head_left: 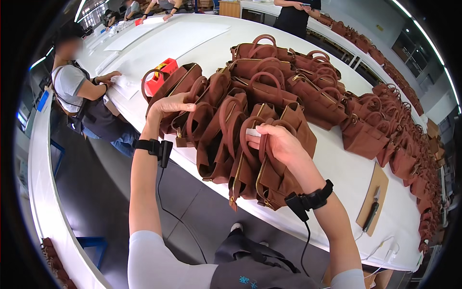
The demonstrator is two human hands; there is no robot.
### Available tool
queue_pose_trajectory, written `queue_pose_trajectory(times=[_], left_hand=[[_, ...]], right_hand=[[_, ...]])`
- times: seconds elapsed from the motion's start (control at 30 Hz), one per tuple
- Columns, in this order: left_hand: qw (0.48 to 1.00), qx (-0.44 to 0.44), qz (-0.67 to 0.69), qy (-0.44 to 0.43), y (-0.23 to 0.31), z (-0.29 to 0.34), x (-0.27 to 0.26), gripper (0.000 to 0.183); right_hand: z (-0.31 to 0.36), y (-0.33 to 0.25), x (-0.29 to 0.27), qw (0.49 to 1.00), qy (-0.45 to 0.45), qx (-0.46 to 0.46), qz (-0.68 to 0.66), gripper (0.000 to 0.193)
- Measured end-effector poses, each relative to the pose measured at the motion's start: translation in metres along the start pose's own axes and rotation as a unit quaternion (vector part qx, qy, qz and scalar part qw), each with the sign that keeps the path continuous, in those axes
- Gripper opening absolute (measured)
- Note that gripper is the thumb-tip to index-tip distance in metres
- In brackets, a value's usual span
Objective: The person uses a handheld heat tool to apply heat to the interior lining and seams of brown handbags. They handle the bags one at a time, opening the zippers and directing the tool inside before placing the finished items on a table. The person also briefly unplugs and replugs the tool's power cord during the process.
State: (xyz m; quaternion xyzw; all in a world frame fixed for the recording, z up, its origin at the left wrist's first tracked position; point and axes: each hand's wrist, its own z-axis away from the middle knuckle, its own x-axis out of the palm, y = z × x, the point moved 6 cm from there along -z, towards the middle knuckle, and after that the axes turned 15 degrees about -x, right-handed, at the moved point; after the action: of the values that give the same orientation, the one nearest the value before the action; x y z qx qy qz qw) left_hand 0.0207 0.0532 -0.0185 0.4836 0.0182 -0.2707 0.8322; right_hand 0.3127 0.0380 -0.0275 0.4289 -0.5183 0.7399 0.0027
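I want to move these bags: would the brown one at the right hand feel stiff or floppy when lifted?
The brown bag probably flexes, as its sides look creased. Its handles likely hold their shape, since they stand arched.

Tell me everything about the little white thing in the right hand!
The white thing is small and flat-looking, maybe paper or cloth; I can't tell which. The right hand pinches it and hides part of it. It's up at the brown bag handles, but whether it touches them isn't clear.
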Motion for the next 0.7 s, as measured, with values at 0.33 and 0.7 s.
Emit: queue_pose_trajectory(times=[0.33, 0.7], left_hand=[[0.943, 0.164, 0.088, 0.277, 0.037, 0.011, 0.063, 0.043], [0.899, -0.019, -0.099, 0.426, 0.027, 0.026, 0.139, 0.057]], right_hand=[[-0.050, 0.032, 0.027, 0.998, -0.031, -0.045, -0.032, 0.014], [-0.003, 0.025, 0.016, 0.996, 0.005, -0.067, 0.053, 0.019]])
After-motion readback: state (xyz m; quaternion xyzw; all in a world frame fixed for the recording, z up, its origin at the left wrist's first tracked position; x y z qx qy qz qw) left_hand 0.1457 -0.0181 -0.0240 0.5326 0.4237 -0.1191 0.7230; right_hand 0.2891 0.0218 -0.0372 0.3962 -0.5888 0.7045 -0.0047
